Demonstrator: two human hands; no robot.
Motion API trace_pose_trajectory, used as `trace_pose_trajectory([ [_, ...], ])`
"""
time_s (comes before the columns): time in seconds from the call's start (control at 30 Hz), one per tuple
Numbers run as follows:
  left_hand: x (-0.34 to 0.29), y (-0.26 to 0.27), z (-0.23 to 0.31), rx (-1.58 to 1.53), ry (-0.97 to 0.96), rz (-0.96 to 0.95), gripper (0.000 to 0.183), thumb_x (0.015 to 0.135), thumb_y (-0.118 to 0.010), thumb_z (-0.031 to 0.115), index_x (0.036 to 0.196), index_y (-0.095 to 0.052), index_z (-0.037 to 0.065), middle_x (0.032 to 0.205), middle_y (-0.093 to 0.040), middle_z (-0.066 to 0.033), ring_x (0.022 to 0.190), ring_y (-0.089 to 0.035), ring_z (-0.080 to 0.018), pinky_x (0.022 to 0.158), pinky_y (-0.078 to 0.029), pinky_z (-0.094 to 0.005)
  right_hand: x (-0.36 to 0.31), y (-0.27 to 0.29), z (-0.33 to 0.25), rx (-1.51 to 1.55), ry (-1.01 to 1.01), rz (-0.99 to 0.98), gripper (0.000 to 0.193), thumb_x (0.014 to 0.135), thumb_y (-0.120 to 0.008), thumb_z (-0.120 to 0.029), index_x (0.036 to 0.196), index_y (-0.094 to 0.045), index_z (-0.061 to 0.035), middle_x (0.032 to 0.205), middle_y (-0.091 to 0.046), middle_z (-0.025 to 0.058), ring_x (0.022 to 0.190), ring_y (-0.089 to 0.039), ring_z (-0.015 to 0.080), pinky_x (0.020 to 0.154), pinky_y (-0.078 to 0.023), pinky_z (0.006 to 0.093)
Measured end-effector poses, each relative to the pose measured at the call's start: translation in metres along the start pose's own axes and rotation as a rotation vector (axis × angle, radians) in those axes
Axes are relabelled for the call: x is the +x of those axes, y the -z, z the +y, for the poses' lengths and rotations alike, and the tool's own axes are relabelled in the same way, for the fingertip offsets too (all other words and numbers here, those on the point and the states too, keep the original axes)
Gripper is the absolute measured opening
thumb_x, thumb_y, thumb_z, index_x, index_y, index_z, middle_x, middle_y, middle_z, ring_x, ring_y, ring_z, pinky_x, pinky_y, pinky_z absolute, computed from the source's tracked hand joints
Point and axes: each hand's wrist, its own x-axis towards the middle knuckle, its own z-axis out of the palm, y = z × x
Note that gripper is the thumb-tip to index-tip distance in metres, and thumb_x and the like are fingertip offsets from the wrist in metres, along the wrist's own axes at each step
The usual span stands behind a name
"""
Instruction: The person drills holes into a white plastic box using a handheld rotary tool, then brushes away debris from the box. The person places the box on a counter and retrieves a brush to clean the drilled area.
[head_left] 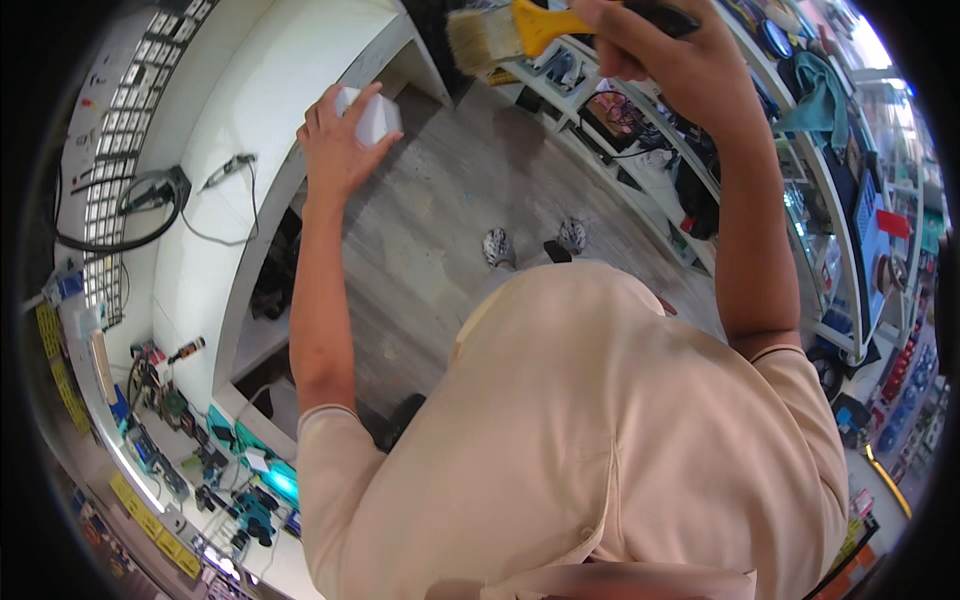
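My left hand (pixel 336 148) grips a small white box (pixel 378 122) beside the edge of the white counter, its fingers over the top and thumb along the near side. The far face of the box is hidden by my fingers. Up at the far right of centre, my right hand (pixel 685 70) is closed round the handle of a flat paintbrush (pixel 538 25). The brush has a yellow and black handle, a pale metal band and tan bristles that point left. It is held apart from the box.
A white counter (pixel 225 110) curves along the left, with a black cable (pixel 232 240) and a pen-like tool on it. Tools and a blue microscope-like device (pixel 258 515) crowd the lower left. Glass shelves (pixel 640 140) with mixed goods line the right. A grey wood-look floor (pixel 420 210) lies between.
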Motion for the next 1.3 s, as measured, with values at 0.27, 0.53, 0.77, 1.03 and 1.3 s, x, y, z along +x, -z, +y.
trace_pose_trajectory([
  [0.27,-0.019,0.004,0.001,-1.606,0.437,0.009,0.085,0.105,-0.065,0.061,0.166,-0.042,0.007,0.167,-0.047,-0.0153,0.153,-0.045,-0.0343,0.128,-0.033,-0.0527,0.007,-0.025,0.050,-0.068,0.222,0.066,0.031,0.107,-0.074,-0.032,0.128,-0.081,-0.0094,0.092,-0.078,0.0046,0.082,-0.070,0.0089,0.072,-0.057,0.0274],
  [0.53,-0.036,0.010,0.001,-2.487,0.185,-0.213,0.086,0.110,-0.050,0.064,0.168,-0.037,0.003,0.167,-0.047,-0.0180,0.154,-0.045,-0.0361,0.130,-0.033,-0.0539,0.008,-0.063,0.007,-0.292,0.733,-0.271,0.033,0.100,-0.078,-0.024,0.129,-0.079,-0.0074,0.106,-0.080,0.0123,0.090,-0.075,0.0347,0.086,-0.061,0.0401],
  [0.77,-0.047,0.006,0.003,-1.894,0.400,-0.042,0.085,0.110,-0.048,0.063,0.168,-0.037,0.002,0.166,-0.049,-0.0190,0.152,-0.049,-0.0361,0.128,-0.038,-0.0530,0.046,-0.069,-0.028,-0.450,0.460,-0.558,0.029,0.098,-0.083,-0.018,0.125,-0.080,-0.0087,0.102,-0.083,0.0128,0.089,-0.080,0.0248,0.087,-0.062,0.0372],
  [1.03,-0.057,-0.006,-0.007,-2.263,0.356,-0.047,0.078,0.109,-0.047,0.068,0.164,-0.047,0.012,0.162,-0.052,-0.0198,0.150,-0.049,-0.0396,0.125,-0.040,-0.0608,0.042,-0.095,-0.007,-0.112,0.551,-0.449,0.030,0.094,-0.082,-0.020,0.122,-0.081,-0.0077,0.104,-0.082,0.0152,0.089,-0.078,0.0293,0.088,-0.061,0.0354],
  [1.3,-0.053,0.011,0.010,-2.257,0.451,-0.002,0.084,0.110,-0.046,0.066,0.165,-0.043,0.003,0.164,-0.052,-0.0169,0.149,-0.051,-0.0352,0.127,-0.039,-0.0531,0.063,-0.061,-0.027,-0.442,0.524,-0.641,0.035,0.101,-0.078,-0.024,0.131,-0.079,-0.0049,0.117,-0.081,0.0183,0.107,-0.076,0.0337,0.095,-0.059,0.0417],
])
